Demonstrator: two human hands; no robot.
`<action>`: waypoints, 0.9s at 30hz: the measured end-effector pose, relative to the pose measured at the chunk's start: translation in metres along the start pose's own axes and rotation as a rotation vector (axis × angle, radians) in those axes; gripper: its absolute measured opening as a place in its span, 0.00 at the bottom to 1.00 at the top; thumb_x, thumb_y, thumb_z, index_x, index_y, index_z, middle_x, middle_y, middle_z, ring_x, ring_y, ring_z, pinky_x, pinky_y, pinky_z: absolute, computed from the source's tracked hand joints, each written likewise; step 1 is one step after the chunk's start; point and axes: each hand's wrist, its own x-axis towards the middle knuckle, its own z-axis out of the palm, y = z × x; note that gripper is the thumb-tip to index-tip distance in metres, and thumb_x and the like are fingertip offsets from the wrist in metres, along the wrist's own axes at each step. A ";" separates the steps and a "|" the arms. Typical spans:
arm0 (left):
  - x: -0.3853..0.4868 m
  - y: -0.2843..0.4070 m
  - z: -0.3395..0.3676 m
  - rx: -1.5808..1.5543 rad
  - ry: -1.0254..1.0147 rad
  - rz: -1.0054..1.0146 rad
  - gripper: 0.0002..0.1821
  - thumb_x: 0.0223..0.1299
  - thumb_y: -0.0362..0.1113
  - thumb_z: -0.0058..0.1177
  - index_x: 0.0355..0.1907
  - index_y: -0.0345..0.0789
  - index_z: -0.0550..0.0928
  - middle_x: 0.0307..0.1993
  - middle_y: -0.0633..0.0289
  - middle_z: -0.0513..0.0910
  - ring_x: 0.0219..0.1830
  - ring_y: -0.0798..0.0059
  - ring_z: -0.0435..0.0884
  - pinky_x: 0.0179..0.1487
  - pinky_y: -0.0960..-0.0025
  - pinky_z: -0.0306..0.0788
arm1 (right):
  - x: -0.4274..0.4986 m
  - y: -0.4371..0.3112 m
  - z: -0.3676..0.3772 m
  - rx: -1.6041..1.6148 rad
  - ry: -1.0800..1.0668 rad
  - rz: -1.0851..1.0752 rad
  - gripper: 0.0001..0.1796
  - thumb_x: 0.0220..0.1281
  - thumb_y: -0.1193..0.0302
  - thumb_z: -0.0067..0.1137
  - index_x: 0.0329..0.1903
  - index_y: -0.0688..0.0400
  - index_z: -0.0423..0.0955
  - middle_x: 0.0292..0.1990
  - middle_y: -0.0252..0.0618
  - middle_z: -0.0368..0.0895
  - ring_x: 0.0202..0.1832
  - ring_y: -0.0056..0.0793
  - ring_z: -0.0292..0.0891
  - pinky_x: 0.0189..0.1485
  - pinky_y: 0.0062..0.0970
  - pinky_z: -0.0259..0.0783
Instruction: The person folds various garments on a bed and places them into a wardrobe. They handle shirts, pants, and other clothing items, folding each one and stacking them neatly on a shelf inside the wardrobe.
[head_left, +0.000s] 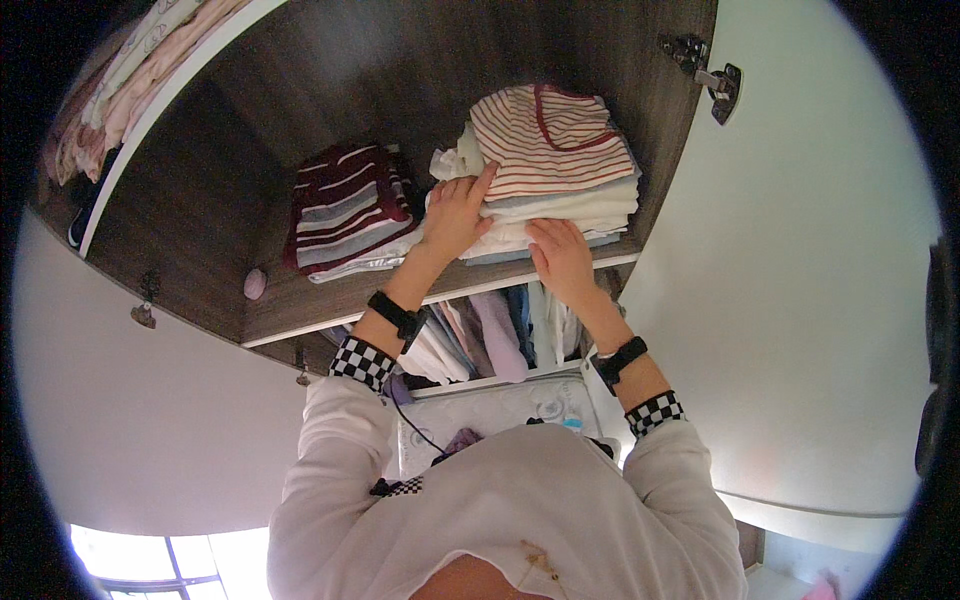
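Observation:
A stack of folded clothes sits on the right side of a dark wood-grain wardrobe shelf, topped by a cream garment with red stripes. My left hand lies against the stack's left side, its index finger reaching onto the striped garment. At the front of the pile, my right hand touches the edges of the white folded layers, thumb apart from the fingers. To the left is a smaller pile with a maroon, grey and white striped knit on top. A pale crumpled cloth shows beside the stack, partly hidden.
A small pink oval object rests near the shelf's left front. Below the shelf edge, more clothes stand packed in a compartment. Open white doors flank both sides; the right door bears a metal hinge. A mattress lies lower down.

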 end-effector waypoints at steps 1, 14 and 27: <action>-0.002 -0.001 0.002 0.044 -0.068 -0.036 0.44 0.35 0.39 0.58 0.60 0.47 0.53 0.44 0.57 0.70 0.46 0.65 0.68 0.47 0.60 0.61 | -0.001 -0.001 0.000 -0.021 0.065 -0.033 0.14 0.51 0.70 0.47 0.42 0.57 0.69 0.42 0.39 0.71 0.48 0.36 0.64 0.54 0.37 0.55; 0.016 -0.009 -0.022 0.006 0.142 0.144 0.33 0.37 0.30 0.52 0.53 0.48 0.63 0.31 0.60 0.75 0.36 0.64 0.73 0.44 0.59 0.61 | 0.006 0.006 -0.003 -0.349 -0.127 0.186 0.23 0.54 0.54 0.43 0.52 0.44 0.65 0.54 0.39 0.62 0.58 0.47 0.50 0.58 0.51 0.38; -0.064 0.004 0.002 -0.151 0.168 -0.091 0.37 0.39 0.34 0.53 0.58 0.48 0.58 0.38 0.58 0.69 0.39 0.60 0.70 0.45 0.60 0.62 | 0.012 0.024 -0.015 -0.168 -0.310 0.160 0.28 0.51 0.52 0.46 0.53 0.54 0.63 0.55 0.46 0.60 0.58 0.47 0.50 0.58 0.47 0.43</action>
